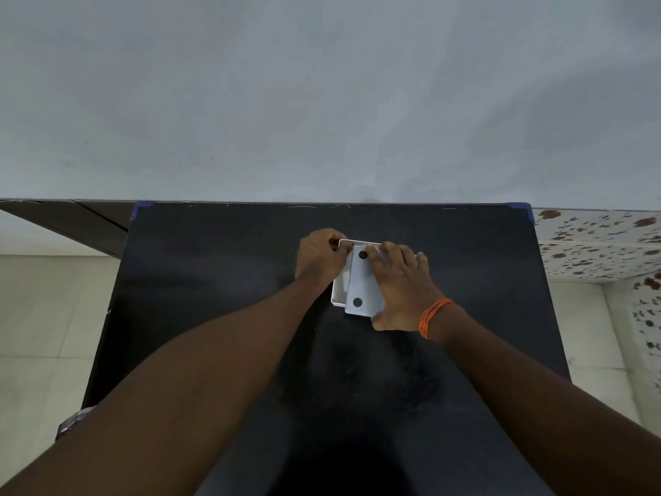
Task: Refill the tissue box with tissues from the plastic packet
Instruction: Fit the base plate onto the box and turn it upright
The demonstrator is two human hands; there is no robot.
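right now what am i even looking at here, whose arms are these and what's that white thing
This is one picture from a camera worn on a person's head, looking down at their own bare arms. No robot here. On the black table sits a white tissue box. The left hand grips its far left corner. The right hand, with an orange thread band at the wrist, presses on a white panel with two dark dots lying askew over the box. No tissue packet is visible.

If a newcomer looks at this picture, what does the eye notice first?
First, the white box near the far middle of the black table, bright against the dark top. Both hands are on it: the left hand at its far left corner, the right hand pressing a white panel with two black dots. An orange thread circles the right wrist.
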